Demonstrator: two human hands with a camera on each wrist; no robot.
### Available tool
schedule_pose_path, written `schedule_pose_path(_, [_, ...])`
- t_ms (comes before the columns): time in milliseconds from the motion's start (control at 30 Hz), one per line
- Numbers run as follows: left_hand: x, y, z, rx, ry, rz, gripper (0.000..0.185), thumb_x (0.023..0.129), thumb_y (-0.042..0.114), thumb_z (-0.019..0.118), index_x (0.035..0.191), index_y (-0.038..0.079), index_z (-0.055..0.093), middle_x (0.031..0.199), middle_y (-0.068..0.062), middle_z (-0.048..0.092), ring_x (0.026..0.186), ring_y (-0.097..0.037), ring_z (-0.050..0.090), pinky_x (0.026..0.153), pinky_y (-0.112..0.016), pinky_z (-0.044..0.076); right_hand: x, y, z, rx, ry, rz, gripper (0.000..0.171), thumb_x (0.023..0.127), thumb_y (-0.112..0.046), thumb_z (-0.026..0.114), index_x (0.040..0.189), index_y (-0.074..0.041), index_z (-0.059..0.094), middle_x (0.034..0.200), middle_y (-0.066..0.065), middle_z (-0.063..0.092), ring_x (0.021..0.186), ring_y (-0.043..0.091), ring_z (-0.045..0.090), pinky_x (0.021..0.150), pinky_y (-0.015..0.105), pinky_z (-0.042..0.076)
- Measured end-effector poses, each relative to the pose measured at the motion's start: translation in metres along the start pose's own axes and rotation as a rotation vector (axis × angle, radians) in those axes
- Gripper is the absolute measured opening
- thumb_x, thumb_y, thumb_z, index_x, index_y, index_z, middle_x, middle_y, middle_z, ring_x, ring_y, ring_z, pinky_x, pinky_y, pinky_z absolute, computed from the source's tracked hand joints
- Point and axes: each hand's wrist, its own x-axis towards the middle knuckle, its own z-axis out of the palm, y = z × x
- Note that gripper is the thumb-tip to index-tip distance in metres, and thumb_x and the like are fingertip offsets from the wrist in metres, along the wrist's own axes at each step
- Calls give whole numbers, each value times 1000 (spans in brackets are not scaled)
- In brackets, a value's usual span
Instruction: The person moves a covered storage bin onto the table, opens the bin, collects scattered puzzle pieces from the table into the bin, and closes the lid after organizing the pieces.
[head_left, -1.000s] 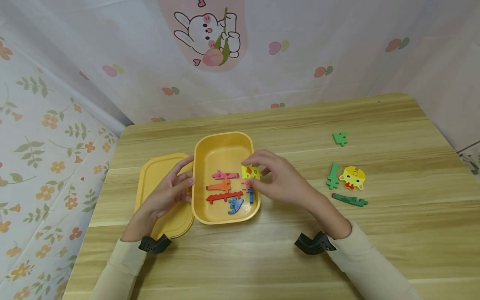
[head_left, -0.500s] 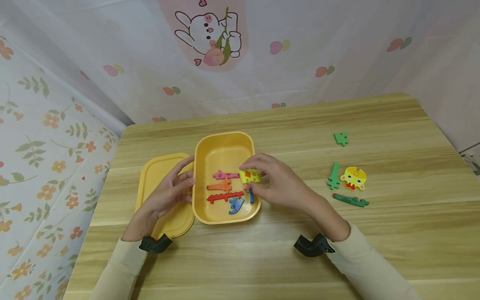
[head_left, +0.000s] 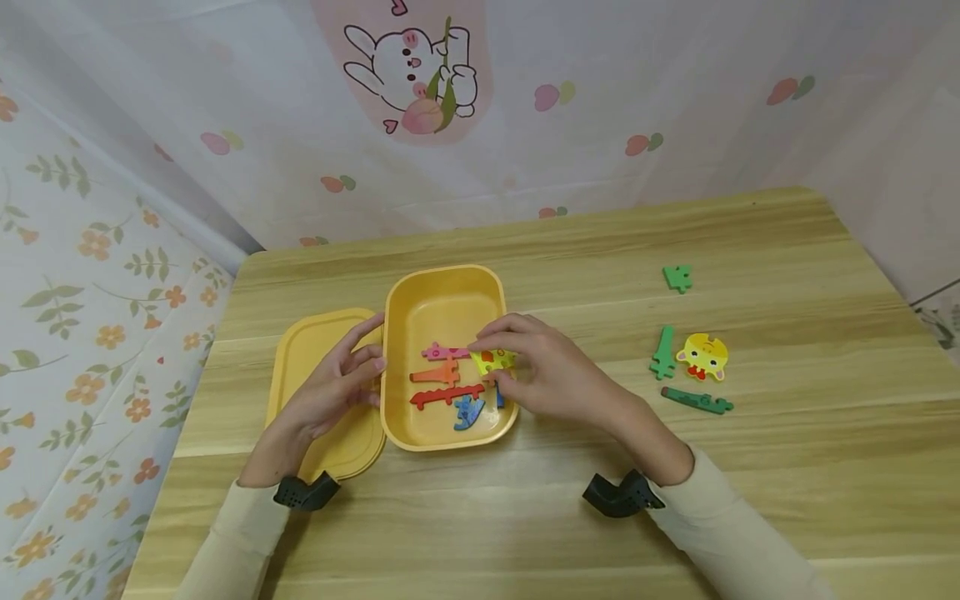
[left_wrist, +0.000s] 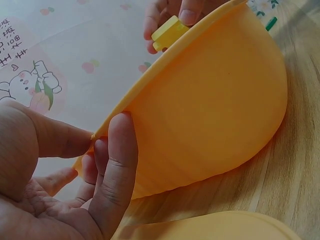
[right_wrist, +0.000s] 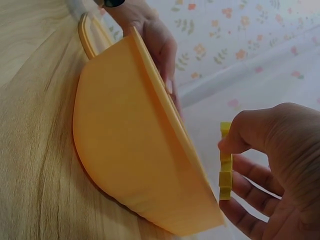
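Note:
A yellow plastic box (head_left: 446,437) stands on the table, holding pink, orange, red and blue puzzle pieces. My left hand (head_left: 337,383) holds it at the left side, thumb at the rim and fingers against the outer wall, as the left wrist view shows. My right hand (head_left: 558,367) pinches a yellow puzzle piece (head_left: 491,361) with orange-red marks, above the right part of the box. In the right wrist view that piece is seen edge-on between thumb and fingers, apart from the rim. The fingers and the yellow piece partly cover the pieces below.
The yellow lid (head_left: 330,454) lies left of the box, partly under my left hand. To the right lie a giraffe-face piece (head_left: 703,357), a green piece (head_left: 663,354), a dark green piece (head_left: 696,400) and another green piece (head_left: 678,277). A patterned curtain (head_left: 585,142) hangs behind the table.
My right hand has moved a little left with the yellow puzzle piece, further over the box, and the piece has turned slightly. The left hand keeps its place on the box.

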Motion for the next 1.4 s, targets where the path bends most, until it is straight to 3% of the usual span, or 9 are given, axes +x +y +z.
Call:
schedule_pose_path(933, [1, 1, -2, -5, 2, -13, 72, 110, 7, 52, 170, 21, 15, 117, 2, 63, 93, -6, 66, 67, -24, 64, 1, 0, -2, 60, 45, 25, 30, 98, -11, 75, 128, -12, 74, 130, 3, 71, 117, 28, 68, 97, 46, 62])
schedule_pose_path(1133, [1, 0, 0, -10, -2, -9, 72, 110, 7, 52, 170, 22, 15, 118, 2, 63, 94, -7, 67, 67, -24, 64, -4, 2, -6, 33, 38, 84, 28, 99, -16, 75, 127, -13, 73, 131, 1, 69, 115, 26, 69, 97, 42, 62])
schedule_pose_path(1400, [0, 1, 0, -7, 2, -12, 72, 110, 7, 52, 170, 22, 15, 119, 1, 63, 95, -7, 67, 67, -23, 64, -19, 11, -18, 4, 68, 170, 30, 99, -16, 74, 130, -16, 73, 133, 1, 68, 118, 25, 68, 99, 45, 63])
